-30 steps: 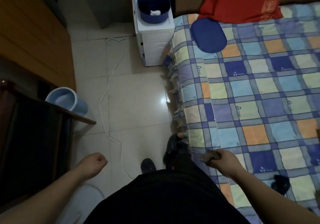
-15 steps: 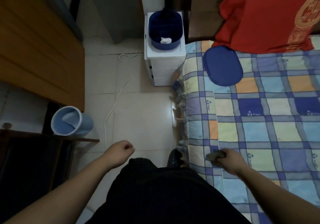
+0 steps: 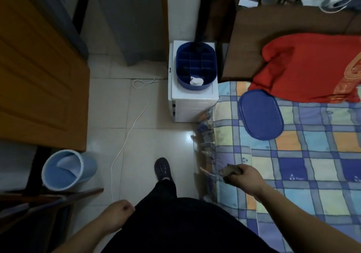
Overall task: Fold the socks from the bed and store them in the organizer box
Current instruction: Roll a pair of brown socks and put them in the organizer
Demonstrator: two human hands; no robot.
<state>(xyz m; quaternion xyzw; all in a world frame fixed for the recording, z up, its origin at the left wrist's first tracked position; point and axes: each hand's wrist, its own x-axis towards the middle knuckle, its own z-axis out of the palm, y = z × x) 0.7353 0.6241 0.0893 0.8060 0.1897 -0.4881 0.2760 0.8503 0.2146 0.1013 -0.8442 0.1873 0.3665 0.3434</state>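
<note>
The right hand (image 3: 245, 177) has its fingers curled round a folded brownish sock (image 3: 229, 171), held over the near edge of the bed (image 3: 312, 164). The organizer box (image 3: 196, 67) stands well ahead of that hand and a little to its left, on top of a small white drawer unit (image 3: 193, 98) just beside the head end of the bed. Its long axis runs away from the person, and most of its compartments look bare, with one white rolled sock (image 3: 196, 81) in the nearest row. The box's blue lid (image 3: 260, 114) lies on the bed, between the hand and the box but off to the right. The left hand (image 3: 119, 212) hangs by the hip with fingers curled on nothing, farther from the box. Judging by this, the sock must travel forward and slightly leftward, and the right hand is the nearer one.
</note>
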